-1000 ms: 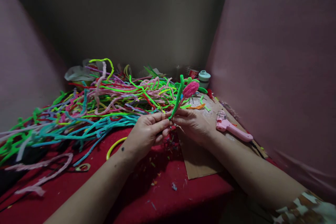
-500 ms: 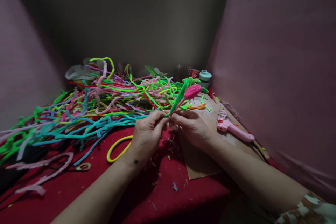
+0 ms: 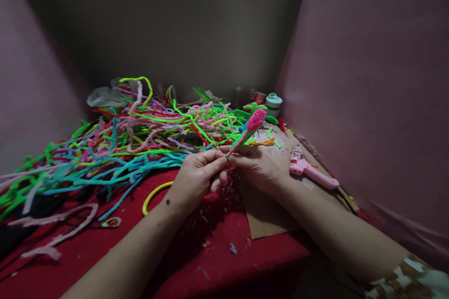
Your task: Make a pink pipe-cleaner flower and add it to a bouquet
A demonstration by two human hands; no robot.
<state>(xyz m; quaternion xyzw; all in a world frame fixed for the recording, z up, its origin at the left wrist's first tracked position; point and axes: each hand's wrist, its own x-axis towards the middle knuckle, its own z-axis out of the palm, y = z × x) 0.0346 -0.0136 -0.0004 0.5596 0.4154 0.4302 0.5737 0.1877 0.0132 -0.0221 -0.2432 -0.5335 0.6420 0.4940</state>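
A fuzzy pink flower [image 3: 256,120] on a pink stem, with a green leaf behind it, tilts up and to the right above both hands. My left hand [image 3: 201,175] pinches the stem's lower end between thumb and forefinger, its other fingers curled. My right hand [image 3: 250,163] is closed on the same lower end, fingertips close to the left ones. The exact join between leaf and stem is hidden by the fingertips.
A heap of coloured pipe cleaners [image 3: 157,126] covers the back left of the red cloth [image 3: 217,261]. A pink glue gun [image 3: 310,171] lies on cardboard [image 3: 266,217] at right, a lidded jar [image 3: 273,104] behind. A yellow ring [image 3: 150,198] is beside my left forearm.
The flower has turned and stands steeper, and its green leaf now lies mostly behind the pink stem. My left fingers have shifted their pinch, with the wrist turned slightly.
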